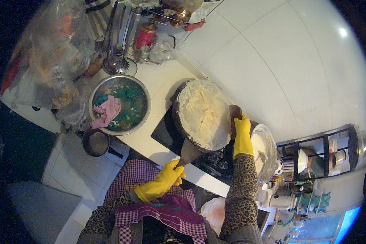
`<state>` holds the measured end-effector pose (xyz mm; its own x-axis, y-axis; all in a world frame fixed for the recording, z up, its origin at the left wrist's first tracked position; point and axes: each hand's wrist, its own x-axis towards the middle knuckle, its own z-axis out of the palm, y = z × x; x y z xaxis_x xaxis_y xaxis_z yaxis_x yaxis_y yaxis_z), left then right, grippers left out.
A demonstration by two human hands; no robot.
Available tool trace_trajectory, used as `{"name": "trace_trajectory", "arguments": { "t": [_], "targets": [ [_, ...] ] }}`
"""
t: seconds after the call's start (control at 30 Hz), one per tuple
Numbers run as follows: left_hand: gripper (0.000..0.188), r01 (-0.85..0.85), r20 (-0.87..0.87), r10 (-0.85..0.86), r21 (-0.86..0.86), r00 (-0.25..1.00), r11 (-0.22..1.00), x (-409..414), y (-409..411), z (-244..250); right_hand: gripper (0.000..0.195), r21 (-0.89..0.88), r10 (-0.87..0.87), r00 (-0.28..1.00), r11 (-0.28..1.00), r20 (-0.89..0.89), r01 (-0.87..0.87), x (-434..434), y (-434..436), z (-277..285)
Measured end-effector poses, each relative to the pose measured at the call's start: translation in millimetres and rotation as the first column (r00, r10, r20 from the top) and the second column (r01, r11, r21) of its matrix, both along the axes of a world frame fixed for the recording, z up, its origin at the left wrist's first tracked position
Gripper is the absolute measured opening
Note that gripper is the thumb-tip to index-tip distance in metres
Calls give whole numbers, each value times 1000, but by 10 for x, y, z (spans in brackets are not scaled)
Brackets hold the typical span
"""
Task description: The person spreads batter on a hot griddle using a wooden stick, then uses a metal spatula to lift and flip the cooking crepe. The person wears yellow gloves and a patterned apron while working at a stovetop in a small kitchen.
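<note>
A large dark round pan is tilted over the black hob, its inside coated with pale, lumpy batter or dough. My left hand, in a yellow rubber glove, is closed around the handle of a dark flat-bladed scraper or spatula, whose blade is at the pan's near rim. At the pan's right side, my right hand, gloved too, grips a dark brown board-like piece or pan handle; its exact kind is unclear. Beside my right forearm stands a metal basin with pale batter and a utensil in it.
A steel bowl of greenish water holds a pink cloth. Below it is a small saucepan. Plastic bags, a wire rack and upright utensils line the far left. The tiled wall bounds the counter; a black dish shelf stands right.
</note>
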<state>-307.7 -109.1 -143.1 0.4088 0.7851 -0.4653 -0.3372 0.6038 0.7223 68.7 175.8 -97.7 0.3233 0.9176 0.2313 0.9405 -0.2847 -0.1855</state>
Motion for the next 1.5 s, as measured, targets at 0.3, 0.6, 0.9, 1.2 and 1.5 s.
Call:
{"name": "trace_trajectory", "arguments": {
  "t": [0.3,0.6,0.9,1.2,1.5],
  "targets": [
    [31,34,-80,-32,19,996,999,-127,37,135,38,-138,-109,989,983,97,122,-1246,331,355],
    [32,29,-10,-30,-82,1000,996,-129,47,160,34,-181,236,967,960,98,-216,-2020,471,438],
    [31,2,-20,-1,14,1000,1000,-48,8,-67,35,-230,582,813,787,-31,-572,-2257,-40,482],
    [23,-61,54,65,-71,996,996,70,27,-166,38,-147,768,628,612,-123,-777,-2228,-700,469],
    [25,-30,15,32,-94,999,995,86,49,-183,29,-263,792,606,569,-80,-779,-2115,-1372,646]
  ]
}}
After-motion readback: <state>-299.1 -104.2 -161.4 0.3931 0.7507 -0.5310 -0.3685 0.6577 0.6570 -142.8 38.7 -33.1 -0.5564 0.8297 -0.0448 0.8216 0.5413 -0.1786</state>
